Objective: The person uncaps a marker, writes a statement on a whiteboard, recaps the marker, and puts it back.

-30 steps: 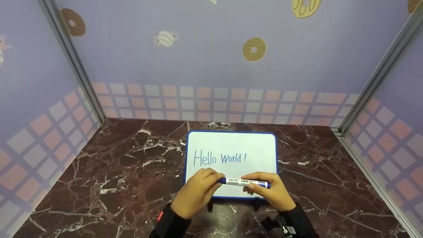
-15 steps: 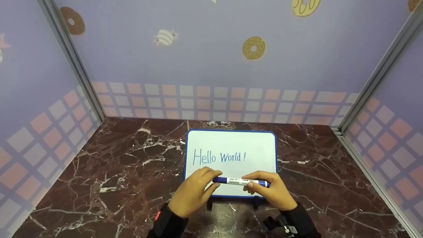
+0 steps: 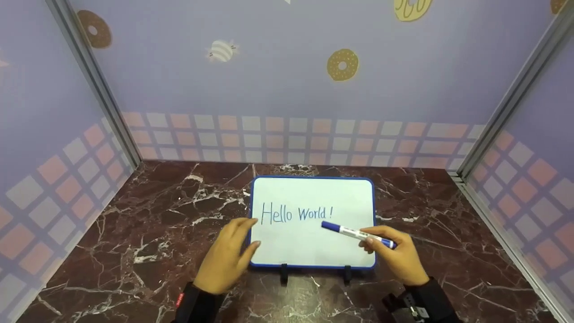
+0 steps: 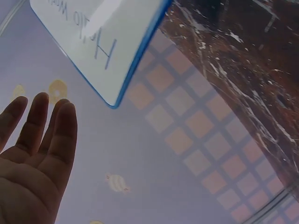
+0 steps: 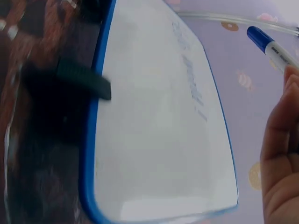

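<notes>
The right hand point(image 3: 401, 260) pinched a capped marker point(image 3: 357, 234) over the whiteboard point(image 3: 314, 197) on the desk point(image 3: 134, 233). The left hand point(image 3: 226, 258), fingers straight and empty, touched the board's left edge. Judged best: brace the board firmly and lower the marker gently.

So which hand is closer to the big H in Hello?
Left. The left hand lies at the whiteboard's left edge, just beside the H. The right hand holds the marker by the board's right side, farther away.
</notes>
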A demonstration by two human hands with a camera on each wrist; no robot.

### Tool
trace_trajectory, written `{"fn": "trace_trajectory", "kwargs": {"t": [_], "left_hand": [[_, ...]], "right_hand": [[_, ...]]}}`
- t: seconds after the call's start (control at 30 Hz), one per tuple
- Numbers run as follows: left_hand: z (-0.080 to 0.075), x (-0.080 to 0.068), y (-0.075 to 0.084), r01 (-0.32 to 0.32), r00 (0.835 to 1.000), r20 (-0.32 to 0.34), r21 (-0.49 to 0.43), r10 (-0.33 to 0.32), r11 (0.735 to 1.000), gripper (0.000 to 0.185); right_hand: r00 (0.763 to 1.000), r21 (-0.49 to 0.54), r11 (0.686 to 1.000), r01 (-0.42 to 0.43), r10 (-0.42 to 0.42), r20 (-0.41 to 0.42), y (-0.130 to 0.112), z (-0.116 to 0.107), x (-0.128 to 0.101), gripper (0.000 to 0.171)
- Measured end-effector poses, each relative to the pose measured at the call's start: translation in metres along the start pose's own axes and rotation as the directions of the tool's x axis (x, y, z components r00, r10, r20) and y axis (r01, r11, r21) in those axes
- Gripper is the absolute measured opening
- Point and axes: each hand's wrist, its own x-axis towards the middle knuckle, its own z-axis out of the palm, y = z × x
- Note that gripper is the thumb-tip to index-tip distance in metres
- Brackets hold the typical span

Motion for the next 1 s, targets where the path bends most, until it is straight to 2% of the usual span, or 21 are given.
{"fn": "trace_trajectory", "kwargs": {"t": [0.07, 0.2, 0.37, 0.57, 0.77, 0.9, 1.0], "left_hand": [[-0.001, -0.002, -0.007, 0.04, 0.999, 0.003, -0.003, -0.04, 0.999, 0.049], [0.001, -0.005, -0.02, 0.116, 0.993, 0.028, -0.012, -0.116, 0.993, 0.049], [0.005, -0.011, -0.032, 0.203, 0.975, 0.094, -0.002, -0.202, 0.979, 0.05], [0.006, -0.016, -0.045, 0.266, 0.954, 0.135, 0.04, -0.269, 0.963, 0.049], [0.009, -0.02, -0.053, 0.28, 0.945, 0.149, 0.082, -0.29, 0.956, 0.048], [0.011, -0.022, -0.056, 0.312, 0.927, 0.19, 0.087, -0.323, 0.946, 0.048], [0.011, -0.023, -0.058, 0.332, 0.917, 0.207, 0.084, -0.342, 0.94, 0.048]], "right_hand": [[0.996, -0.014, 0.999, -0.042, 0.041, -0.076, 0.0, -0.007, -0.001, 0.018], [0.972, -0.028, 0.994, -0.102, 0.094, -0.217, 0.003, -0.02, 0.0, 0.019], [0.935, -0.023, 0.987, -0.158, 0.142, -0.326, 0.014, -0.039, -0.001, 0.023], [0.9, 0.006, 0.975, -0.222, 0.207, -0.384, 0.027, -0.062, -0.003, 0.029], [0.876, 0.002, 0.97, -0.243, 0.22, -0.43, 0.035, -0.084, -0.003, 0.032], [0.863, 0.02, 0.963, -0.27, 0.251, -0.438, 0.042, -0.094, -0.003, 0.035], [0.849, -0.009, 0.948, -0.318, 0.28, -0.449, 0.052, -0.1, -0.003, 0.035]]}}
